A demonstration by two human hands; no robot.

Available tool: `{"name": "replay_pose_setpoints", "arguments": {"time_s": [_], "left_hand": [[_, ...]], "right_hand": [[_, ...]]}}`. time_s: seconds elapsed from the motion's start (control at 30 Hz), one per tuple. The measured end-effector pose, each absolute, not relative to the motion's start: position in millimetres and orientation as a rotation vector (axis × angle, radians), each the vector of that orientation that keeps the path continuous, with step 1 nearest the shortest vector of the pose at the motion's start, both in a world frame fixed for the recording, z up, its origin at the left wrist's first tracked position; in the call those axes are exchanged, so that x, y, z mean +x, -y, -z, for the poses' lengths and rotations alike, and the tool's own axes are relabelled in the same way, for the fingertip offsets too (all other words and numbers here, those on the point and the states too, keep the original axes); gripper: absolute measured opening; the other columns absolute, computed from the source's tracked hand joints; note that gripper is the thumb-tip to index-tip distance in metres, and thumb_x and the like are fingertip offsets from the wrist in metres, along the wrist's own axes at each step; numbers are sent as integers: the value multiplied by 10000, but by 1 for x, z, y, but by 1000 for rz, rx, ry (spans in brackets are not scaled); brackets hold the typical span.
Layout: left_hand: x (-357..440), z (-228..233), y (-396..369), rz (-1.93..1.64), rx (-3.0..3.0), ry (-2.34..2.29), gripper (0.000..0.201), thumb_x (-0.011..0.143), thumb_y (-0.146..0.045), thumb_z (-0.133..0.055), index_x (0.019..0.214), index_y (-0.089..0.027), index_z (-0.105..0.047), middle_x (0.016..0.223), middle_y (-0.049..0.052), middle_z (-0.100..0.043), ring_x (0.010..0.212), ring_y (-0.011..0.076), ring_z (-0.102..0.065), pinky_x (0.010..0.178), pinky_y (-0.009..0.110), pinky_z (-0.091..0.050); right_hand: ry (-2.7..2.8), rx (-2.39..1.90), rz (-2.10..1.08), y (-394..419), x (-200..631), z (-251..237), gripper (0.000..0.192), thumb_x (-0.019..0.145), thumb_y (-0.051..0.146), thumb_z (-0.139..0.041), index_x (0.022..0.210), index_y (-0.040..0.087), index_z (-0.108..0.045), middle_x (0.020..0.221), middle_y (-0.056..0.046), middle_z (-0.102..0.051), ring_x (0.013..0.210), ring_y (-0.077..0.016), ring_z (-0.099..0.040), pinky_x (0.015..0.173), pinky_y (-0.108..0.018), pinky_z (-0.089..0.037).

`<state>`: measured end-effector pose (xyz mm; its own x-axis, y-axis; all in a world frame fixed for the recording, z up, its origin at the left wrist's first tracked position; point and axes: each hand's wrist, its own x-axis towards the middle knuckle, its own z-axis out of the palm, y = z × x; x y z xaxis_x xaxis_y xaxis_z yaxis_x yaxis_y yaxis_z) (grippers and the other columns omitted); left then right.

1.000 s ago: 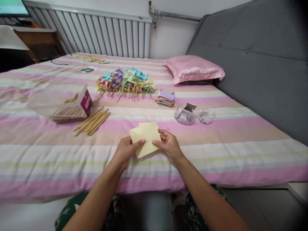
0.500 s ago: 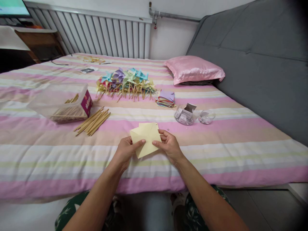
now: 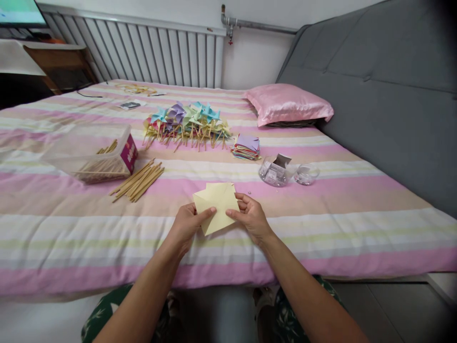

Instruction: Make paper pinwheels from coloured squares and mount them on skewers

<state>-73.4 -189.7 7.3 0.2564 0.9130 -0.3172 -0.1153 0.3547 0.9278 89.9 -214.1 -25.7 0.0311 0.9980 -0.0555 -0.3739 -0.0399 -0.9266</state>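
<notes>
Since a second ago hardly anything has changed: both hands and the yellow paper [image 3: 218,206] stay in place over the bed [image 3: 321,243], near the middle of its front edge, so the work seems to be at a pause. The left hand [image 3: 185,221] pinches the paper's left side, thumb on top; the right hand [image 3: 252,216] pinches the other side, its fingers curled at the edge. Farther from the front edge lie sticks [image 3: 138,180] to the left, pinwheels [image 3: 189,116] beyond, and a paper stack [image 3: 247,146] beside them.
</notes>
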Motion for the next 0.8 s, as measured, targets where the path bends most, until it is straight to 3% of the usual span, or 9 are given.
{"name": "replay_pose_setpoints", "arguments": {"time_s": [0.8], "left_hand": [[-73,-9,190,-863,922,-1078,339,559,-275,-785,825,-84,-696,750,91,-729,642,161,-627,578,223,-463]], "right_hand": [[875,-973,-1371,214,90,26,508,603,248,-776,1062,187,-567,882,-47,-719,752,-192,-673,710,-314,-512]]}}
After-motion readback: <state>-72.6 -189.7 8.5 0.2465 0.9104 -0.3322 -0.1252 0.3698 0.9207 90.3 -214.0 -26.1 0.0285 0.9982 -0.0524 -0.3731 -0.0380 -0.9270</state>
